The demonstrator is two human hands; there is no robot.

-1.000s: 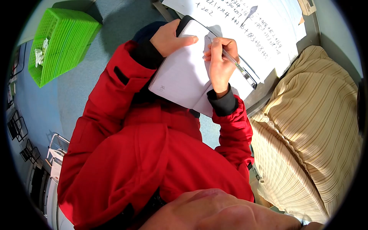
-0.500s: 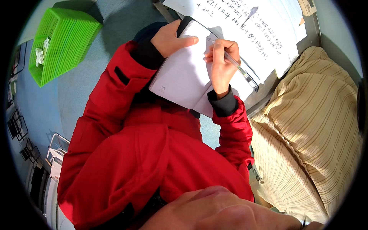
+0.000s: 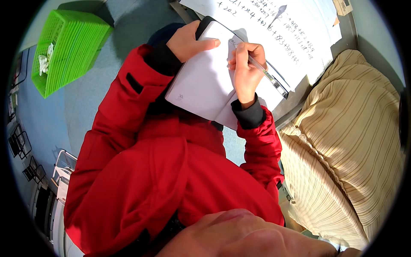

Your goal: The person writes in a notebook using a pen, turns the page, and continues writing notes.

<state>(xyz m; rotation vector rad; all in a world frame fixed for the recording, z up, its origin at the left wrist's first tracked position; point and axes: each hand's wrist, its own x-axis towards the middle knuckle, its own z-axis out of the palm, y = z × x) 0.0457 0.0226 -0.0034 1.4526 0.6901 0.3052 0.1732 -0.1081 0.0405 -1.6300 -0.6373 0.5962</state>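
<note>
An open notebook [image 3: 195, 79] with a dark cover lies tilted in front of me, its white page nearly blank apart from a small printed "30" near the lower corner. My left hand [image 3: 188, 43] is closed on the notebook's upper left edge, thumb flat on the page and the other fingers hidden beneath. In my right hand [image 3: 248, 70] a clear-barrelled pen [image 3: 269, 77] is pinched, its back end pointing down and right. The tip is at the top of the page beside a few small marks, too small to read.
Beyond the notebook lies a large paper sheet [image 3: 319, 28] with handwritten sums, on a table. Striped beige cushions [image 3: 351, 111] fill the right side. A stack of green plastic baskets [image 3: 81, 43], with white crumpled paper inside, stands on the blue floor at upper left.
The whole view has shifted very slightly. My right hand and the pen have moved a touch at the top of the page, and my left hand keeps its grip on the notebook.
</note>
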